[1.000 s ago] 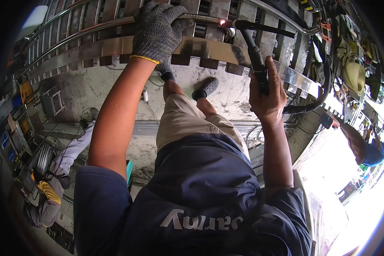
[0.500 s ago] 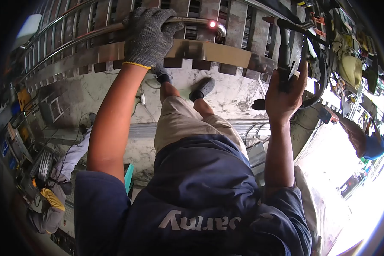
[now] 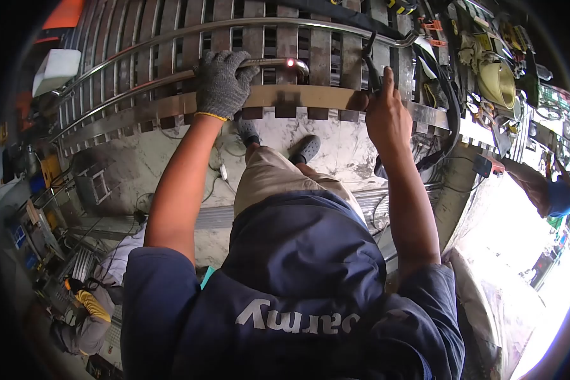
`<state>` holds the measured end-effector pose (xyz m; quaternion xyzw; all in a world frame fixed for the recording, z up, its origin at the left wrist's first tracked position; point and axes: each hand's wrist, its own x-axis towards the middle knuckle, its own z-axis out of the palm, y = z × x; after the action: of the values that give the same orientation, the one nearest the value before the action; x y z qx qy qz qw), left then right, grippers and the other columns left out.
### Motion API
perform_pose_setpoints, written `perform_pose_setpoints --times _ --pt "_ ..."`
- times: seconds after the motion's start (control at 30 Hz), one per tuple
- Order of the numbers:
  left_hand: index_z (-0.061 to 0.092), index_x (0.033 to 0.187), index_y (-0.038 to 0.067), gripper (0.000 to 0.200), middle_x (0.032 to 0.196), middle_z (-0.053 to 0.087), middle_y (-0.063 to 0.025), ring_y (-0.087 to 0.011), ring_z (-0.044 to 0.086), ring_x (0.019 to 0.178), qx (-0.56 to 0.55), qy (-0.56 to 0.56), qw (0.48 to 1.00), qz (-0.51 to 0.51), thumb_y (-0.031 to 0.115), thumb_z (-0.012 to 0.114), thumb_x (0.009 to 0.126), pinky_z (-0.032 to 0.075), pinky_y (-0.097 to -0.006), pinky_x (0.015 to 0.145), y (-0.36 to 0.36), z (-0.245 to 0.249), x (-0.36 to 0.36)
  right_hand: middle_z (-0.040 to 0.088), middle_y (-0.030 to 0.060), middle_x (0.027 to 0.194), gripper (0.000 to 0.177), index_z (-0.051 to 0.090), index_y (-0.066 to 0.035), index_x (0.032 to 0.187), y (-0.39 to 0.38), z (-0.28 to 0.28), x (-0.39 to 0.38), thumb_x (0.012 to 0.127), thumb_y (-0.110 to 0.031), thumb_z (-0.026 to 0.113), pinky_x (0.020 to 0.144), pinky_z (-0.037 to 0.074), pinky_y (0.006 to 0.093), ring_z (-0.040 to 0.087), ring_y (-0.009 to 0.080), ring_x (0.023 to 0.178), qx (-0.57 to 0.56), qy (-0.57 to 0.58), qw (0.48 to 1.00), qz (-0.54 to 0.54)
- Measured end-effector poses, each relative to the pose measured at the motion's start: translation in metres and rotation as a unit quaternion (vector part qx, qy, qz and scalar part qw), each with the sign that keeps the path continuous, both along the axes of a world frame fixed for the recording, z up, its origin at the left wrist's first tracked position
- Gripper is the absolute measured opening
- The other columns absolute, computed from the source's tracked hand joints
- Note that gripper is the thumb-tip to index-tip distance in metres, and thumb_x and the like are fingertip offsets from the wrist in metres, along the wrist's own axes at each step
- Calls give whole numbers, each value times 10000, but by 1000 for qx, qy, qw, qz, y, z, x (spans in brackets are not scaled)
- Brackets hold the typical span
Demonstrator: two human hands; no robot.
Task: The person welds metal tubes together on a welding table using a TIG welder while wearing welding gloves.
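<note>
My left hand (image 3: 223, 85), in a grey knitted glove, is closed around a bent metal pipe (image 3: 266, 62) over the slatted metal bench (image 3: 253, 41). A spot near the pipe's curved right end glows bright pinkish red. Bare and ungloved, my right hand (image 3: 388, 117) grips the handle of a black torch (image 3: 370, 63), its index finger stretched out along it. The torch's thin neck points up and away from me, to the right of the glowing spot. A longer metal tube (image 3: 234, 23) lies across the slats beyond the held pipe.
Tools and a cream-coloured cup-shaped object (image 3: 497, 82) crowd the right side. A black cable (image 3: 453, 120) loops down beside my right hand. A white block (image 3: 57, 71) sits at the far left. Parts of other people show at lower left and far right.
The torch has turned so its neck points away from me, and my right hand has moved left and its hold has changed. The view has shifted, showing more of the bench. My left hand still holds the pipe.
</note>
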<state>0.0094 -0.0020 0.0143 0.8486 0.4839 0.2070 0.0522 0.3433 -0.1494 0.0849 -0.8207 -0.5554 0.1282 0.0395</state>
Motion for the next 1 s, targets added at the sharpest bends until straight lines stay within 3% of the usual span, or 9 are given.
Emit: perform_pose_setpoints --times 0.37,0.4,0.5,0.53,0.57,0.63,0.77,0.9,1.0 --pt "735 1238 116 422 1202 706 -165 -426 647 1163 -71 -40 993 -86 297 873 883 521 -534 1038 22 2 -22 741 320 1281 967 292 -59 1765 9 51 6 1016 -437 771 1015 580 561 740 477 1199 -106 33 993 -40" --pt "706 1323 105 509 1281 671 -183 -438 630 1228 -123 5 990 -74 361 862 911 510 -546 1083 27 8 -32 720 322 1300 988 316 -15 1748 5 52 6 1018 -522 749 995 598 553 743 477 1187 -100 16 995 -28" --pt "703 1294 85 508 1273 672 -193 -433 619 1286 -108 86 990 -1 384 869 918 521 -539 1091 32 34 -55 722 311 1306 987 332 -7 1735 -12 51 -4 1008 -505 778 1020 588 545 721 471 1231 -59 -45 996 -48" --pt "683 1301 68 547 1281 680 -206 -441 650 1265 -147 136 980 8 439 850 937 534 -555 1081 36 51 -63 712 299 1338 894 433 5 1664 -11 64 -15 1001 -470 800 1047 575 539 695 464 1275 -79 -45 993 -76" --pt "673 1318 66 560 1287 684 -208 -444 663 1244 -171 163 972 -4 451 836 945 537 -554 1082 44 50 -76 761 307 1225 647 678 39 1399 -14 65 -22 994 -446 815 994 601 545 745 462 1182 -61 -55 993 -86" --pt "653 1351 61 588 1297 690 -213 -451 687 1203 -218 218 951 -31 474 809 963 545 -554 1083 60 42 -100 798 306 1055 504 795 47 1084 -6 115 -61 1005 -451 799 921 627 548 790 455 1049 -165 49 976 -132" --pt "646 1214 42 427 1210 726 -265 -477 743 1075 -204 221 938 -169 435 697 1053 607 -600 917 87 19 -123 790 320 980 536 807 68 933 -3 125 -126 1063 -440 698 889 631 552 787 481 972 -232 115 966 0" --pt "620 1200 56 388 993 767 -253 -491 761 918 -139 212 949 -189 419 675 1074 611 -606 806 120 102 -119 779 319 914 527 798 67 882 14 155 -186 1110 -372 618 866 628 559 784 493 929 -150 207 967 15" --pt "629 1168 49 335 859 741 -223 -478 749 826 -106 93 964 -224 377 656 1107 594 -559 710 116 189 -119 756 345 1144 566 763 71 1127 26 147 -214 1130 -468 591 1013 590 551 749 501 1108 -72 287 955 28"
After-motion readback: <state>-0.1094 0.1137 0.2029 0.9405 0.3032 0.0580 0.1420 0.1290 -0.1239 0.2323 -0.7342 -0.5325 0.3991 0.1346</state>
